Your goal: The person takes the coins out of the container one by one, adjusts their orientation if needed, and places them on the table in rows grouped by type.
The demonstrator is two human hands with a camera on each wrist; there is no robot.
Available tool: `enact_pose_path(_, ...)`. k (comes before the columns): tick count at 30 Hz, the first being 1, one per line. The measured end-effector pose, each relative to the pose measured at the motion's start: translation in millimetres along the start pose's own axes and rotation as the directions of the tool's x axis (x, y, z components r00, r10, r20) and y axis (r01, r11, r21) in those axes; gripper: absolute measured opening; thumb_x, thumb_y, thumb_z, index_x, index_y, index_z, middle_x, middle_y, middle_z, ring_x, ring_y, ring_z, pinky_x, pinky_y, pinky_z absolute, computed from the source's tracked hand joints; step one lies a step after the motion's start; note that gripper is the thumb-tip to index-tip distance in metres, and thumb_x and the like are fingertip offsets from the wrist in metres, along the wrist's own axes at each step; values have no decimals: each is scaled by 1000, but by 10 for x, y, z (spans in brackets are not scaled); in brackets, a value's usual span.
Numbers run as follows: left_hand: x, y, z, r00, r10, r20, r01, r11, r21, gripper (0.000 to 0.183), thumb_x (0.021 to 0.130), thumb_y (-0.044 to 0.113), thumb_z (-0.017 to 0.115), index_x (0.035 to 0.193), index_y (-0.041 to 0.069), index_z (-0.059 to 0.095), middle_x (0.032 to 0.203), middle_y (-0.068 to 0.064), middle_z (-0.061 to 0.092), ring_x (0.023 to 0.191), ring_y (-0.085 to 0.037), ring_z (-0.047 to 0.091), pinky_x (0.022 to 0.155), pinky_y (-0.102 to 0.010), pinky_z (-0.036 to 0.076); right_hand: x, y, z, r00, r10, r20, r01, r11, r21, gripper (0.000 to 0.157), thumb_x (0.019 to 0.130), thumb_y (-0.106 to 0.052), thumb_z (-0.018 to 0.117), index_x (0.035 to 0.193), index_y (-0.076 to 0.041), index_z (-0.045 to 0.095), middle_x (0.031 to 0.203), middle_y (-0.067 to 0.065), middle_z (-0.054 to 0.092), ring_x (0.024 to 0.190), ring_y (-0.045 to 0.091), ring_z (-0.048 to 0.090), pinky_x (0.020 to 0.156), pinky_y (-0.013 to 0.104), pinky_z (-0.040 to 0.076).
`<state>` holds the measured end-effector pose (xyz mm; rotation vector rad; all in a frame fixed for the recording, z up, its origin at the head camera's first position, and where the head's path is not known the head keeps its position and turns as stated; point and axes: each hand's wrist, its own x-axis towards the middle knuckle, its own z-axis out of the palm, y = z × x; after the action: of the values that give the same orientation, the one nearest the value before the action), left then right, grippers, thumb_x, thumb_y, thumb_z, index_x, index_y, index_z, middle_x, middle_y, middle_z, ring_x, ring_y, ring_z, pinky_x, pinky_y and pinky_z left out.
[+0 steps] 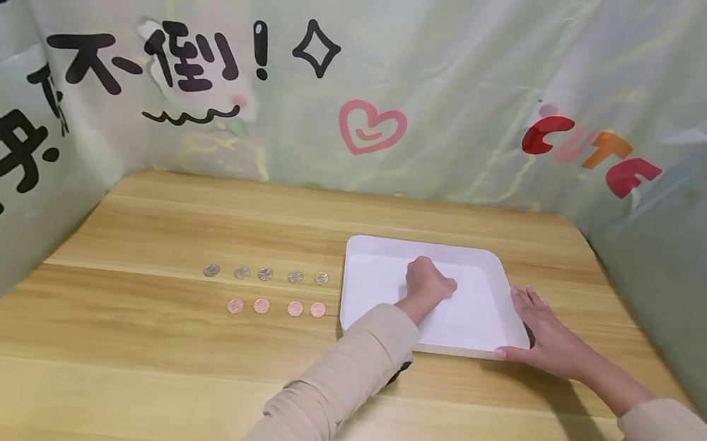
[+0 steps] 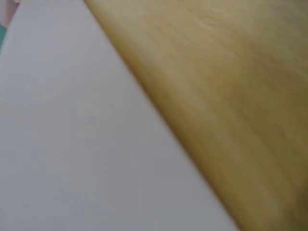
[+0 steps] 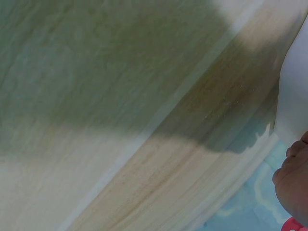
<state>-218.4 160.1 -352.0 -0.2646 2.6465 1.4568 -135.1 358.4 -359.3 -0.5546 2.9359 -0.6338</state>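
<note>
A shallow white tray [image 1: 373, 279] lies on the wooden table. Over its middle is my left hand [image 1: 429, 284], fingers curled and thumb toward the right; whether anything is inside the curl is hidden. My right hand [image 1: 549, 339] grips the tray's near right corner, thumb at the front rim and fingers along the right side. Left of the tray lie two rows of coins: several silver ones, such as this silver coin [image 1: 265, 274], and nearer, several copper ones, such as this copper coin [image 1: 295, 309]. In the left wrist view, the tray [image 2: 86, 120] fills the left part.
The wooden table [image 1: 124, 340] extends around the tray and coins. Behind it and at both sides hangs a pale printed cloth [image 1: 451, 137] with lettering and a pink heart. A dark shadow falls across the tabletop [image 3: 159, 178] in the right wrist view.
</note>
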Motion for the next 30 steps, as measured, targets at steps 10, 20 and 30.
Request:
enact_pose_path(10,-65,64,-176,995,-49,88,57,994,-91,24,64,15,85,73,-2,72,79,-15,71,72,-15,61,65,-24,51,-9,-1,-24,1000,-7,-5,6,1000,-28,107,74,-42,74,141,14,13,144,40,17,138,49,2,114,52,-2)
enact_pose_path(20,-126,-67,-508,978,70,199,-69,998,-10,23,79,21,74,65,3,69,69,-6,71,59,-11,58,51,-19,39,-31,-4,-16,1000,-11,-3,11,998,-62,107,74,-44,73,142,13,14,145,38,17,139,47,3,116,42,-7)
enact_pose_path(30,-180,-276,-942,956,165,243,-162,986,-36,16,81,19,71,77,3,73,78,-10,72,64,-14,63,54,-18,44,-24,-18,-36,1000,-12,5,13,995,-102,105,75,-47,71,142,12,14,146,36,17,140,44,2,116,36,-10)
